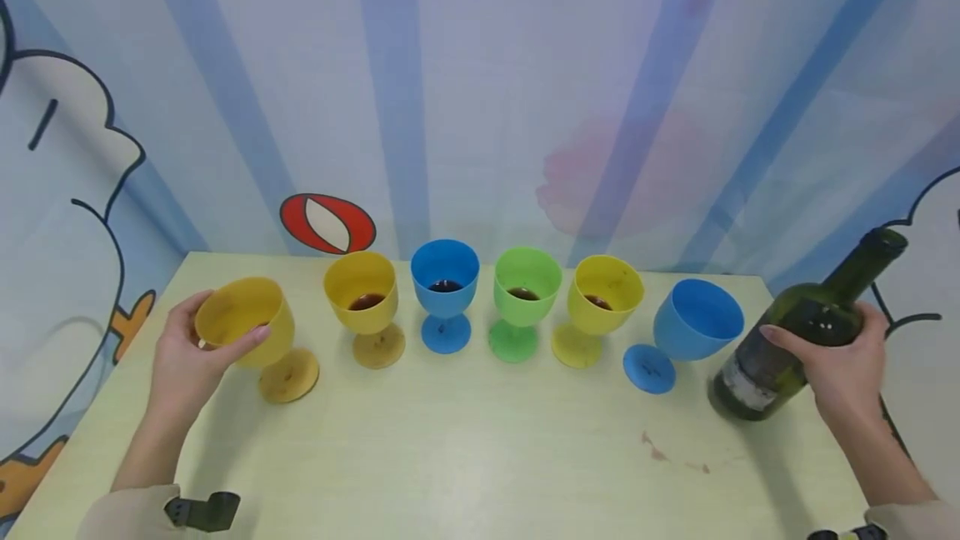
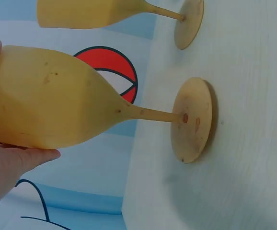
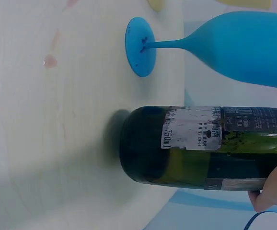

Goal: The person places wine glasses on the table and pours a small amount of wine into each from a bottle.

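My left hand (image 1: 187,357) grips the bowl of an orange-yellow goblet (image 1: 251,319) at the table's left end, thumb across its near side. In the left wrist view the goblet's round foot (image 2: 192,120) is at the tabletop, and its bowl (image 2: 47,96) has dark specks. At the right end my right hand (image 1: 847,365) holds a dark green wine bottle (image 1: 810,315) around its body, its open neck up. The right wrist view shows the bottle's torn white label (image 3: 191,128); whether its base touches the table I cannot tell. Beside it stands a blue goblet (image 1: 697,319).
Between the hands stand another orange-yellow goblet (image 1: 363,294), a darker blue goblet (image 1: 445,277), a green goblet (image 1: 527,286) and a yellow goblet (image 1: 604,294), each with some dark liquid. Reddish stains (image 1: 652,447) mark the pale table (image 1: 450,457). A striped backdrop (image 1: 487,107) rises behind.
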{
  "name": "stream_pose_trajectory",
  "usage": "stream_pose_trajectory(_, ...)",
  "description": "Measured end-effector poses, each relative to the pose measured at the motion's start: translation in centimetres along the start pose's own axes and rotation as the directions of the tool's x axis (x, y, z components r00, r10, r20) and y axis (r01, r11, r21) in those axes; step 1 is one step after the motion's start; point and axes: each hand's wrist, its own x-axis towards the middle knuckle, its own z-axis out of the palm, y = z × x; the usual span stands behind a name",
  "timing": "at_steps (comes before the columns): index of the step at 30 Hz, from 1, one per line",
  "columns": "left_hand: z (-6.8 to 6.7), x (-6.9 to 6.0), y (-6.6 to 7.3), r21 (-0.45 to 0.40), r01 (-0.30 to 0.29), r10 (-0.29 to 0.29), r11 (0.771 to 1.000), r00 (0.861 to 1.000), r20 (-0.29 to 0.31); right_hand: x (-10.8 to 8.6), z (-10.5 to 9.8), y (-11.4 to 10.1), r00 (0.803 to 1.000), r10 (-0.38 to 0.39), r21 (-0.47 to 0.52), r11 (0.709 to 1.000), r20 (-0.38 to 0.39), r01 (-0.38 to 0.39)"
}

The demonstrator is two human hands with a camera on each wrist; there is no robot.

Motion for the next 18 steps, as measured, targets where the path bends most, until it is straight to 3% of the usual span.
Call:
stream_pose_trajectory(9,1.4,2.2,-0.8,-0.072,0.005,-0.007,0.997,1.000,-0.018,0.7,0.4,1.4,1.000,0.021,0.058,0.998,-0.021,-0.019)
stream_pose_trajectory(15,2.1,3.5,-2.2,-0.093,-0.001,0.000,0.996,1.000,-0.010,0.9,0.7,1.9,0.999,0.017,0.072,0.997,-0.040,-0.014)
stream_pose_trajectory(18,1.8,3.1,-1.6,-0.096,0.002,-0.001,0.995,1.000,0.010,1.0,0.8,1.9,0.999,0.001,0.068,0.998,-0.033,0.001)
